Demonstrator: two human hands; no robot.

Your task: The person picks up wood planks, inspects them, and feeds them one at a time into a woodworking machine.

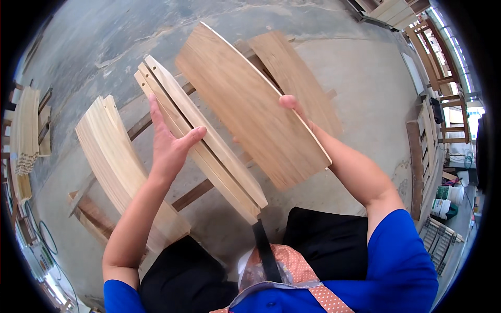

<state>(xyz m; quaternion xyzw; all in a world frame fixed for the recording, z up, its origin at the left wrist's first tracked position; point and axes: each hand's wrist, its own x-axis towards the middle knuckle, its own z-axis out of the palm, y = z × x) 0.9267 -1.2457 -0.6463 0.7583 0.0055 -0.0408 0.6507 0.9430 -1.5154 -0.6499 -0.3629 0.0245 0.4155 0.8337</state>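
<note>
My right hand (pixel 292 103) grips a wide wooden panel (pixel 250 109) by its pale right edge. The thumb shows at the rim; most of the fingers are hidden beneath. The panel is held tilted above the work support. My left hand (pixel 171 143) lies against the left one of two long pale wooden rails (pixel 209 167), index finger stretched along its side and thumb spread over its top. Its other fingers are hidden. Small round holes show near the rails' far ends. The rails lie side by side with a dark gap between them.
Left of the rails lies a stack of curved pale boards (pixel 117 156). Another wooden panel (pixel 297 73) lies behind the held one. Dark wooden bars (pixel 193 194) run beneath the pieces. More stacked boards (pixel 26 130) stand at far left; white buckets (pixel 449 195) stand at far right.
</note>
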